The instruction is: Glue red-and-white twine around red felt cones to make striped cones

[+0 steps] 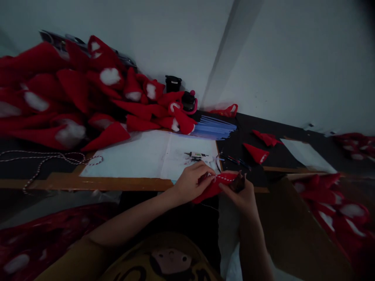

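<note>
Both hands (191,182) (243,195) pinching red felt piece (213,186), fingertips half hidden, dim

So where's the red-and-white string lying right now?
In the head view, the loose string lies at the far left of the table, just in front of the big pile of red felt hats and left of the white paper.

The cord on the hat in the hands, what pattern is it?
Red and white twisted stripes, seen in the head view, on the cord across the red hat.

Left hand (191,181) curled, right hand (241,193) pinching, forearms converging
</note>
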### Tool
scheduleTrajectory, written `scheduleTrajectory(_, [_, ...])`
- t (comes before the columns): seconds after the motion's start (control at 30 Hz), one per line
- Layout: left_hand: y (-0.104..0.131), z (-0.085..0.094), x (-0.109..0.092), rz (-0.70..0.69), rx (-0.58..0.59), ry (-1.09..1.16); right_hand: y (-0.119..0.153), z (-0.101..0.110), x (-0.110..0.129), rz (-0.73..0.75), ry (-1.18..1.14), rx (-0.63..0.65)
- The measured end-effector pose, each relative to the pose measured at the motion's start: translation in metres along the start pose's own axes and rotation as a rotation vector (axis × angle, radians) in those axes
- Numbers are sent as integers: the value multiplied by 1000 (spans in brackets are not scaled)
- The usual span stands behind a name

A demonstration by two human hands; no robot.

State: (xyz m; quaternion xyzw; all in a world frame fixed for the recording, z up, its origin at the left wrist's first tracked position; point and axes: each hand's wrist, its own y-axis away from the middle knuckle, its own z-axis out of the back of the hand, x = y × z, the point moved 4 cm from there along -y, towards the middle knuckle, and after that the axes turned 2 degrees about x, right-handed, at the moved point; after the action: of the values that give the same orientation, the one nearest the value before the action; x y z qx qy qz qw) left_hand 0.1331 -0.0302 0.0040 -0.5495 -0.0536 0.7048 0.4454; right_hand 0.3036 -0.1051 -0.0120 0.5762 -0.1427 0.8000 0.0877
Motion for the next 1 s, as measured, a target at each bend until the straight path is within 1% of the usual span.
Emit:
scheduleTrajectory(0.17, [-4,4,1,-29,-30,-3,2,0,1,-12,10,18])
scheduleTrajectory(0.27, [-3,2,2,-46,6,-2,5,0,1,-30,-24,27])
scheduleTrajectory(0.43, [-1,-2,5,-88,43,17,9,-1,1,-19,-113,80])
scheduleTrajectory(0.5, [-3,-1,7,-94,78,33,9,0,1,-20,-153,84])
scheduleTrajectory(0.6, [-5,3,9,-99,178,75,8,2,4,-9,-227,81])
scheduleTrajectory(0.67, [-4,7,10,-109,231,113,10,4,8,0,-293,100])
scheduleTrajectory(0.73, [-4,8,15,-128,260,152,11,5,13,-2,-371,139])
scheduleTrajectory(0.8, [-7,3,26,-144,290,174,10,8,17,6,-441,187])
scheduleTrajectory(0.87, [-12,-5,33,-140,301,206,7,11,20,14,-536,213])
scheduleTrajectory(0.93, [-10,-10,29,-104,299,254,5,15,24,26,-605,189])
scheduleTrajectory(1.0, [2,-6,12,-66,282,222,4,15,27,41,-665,144])
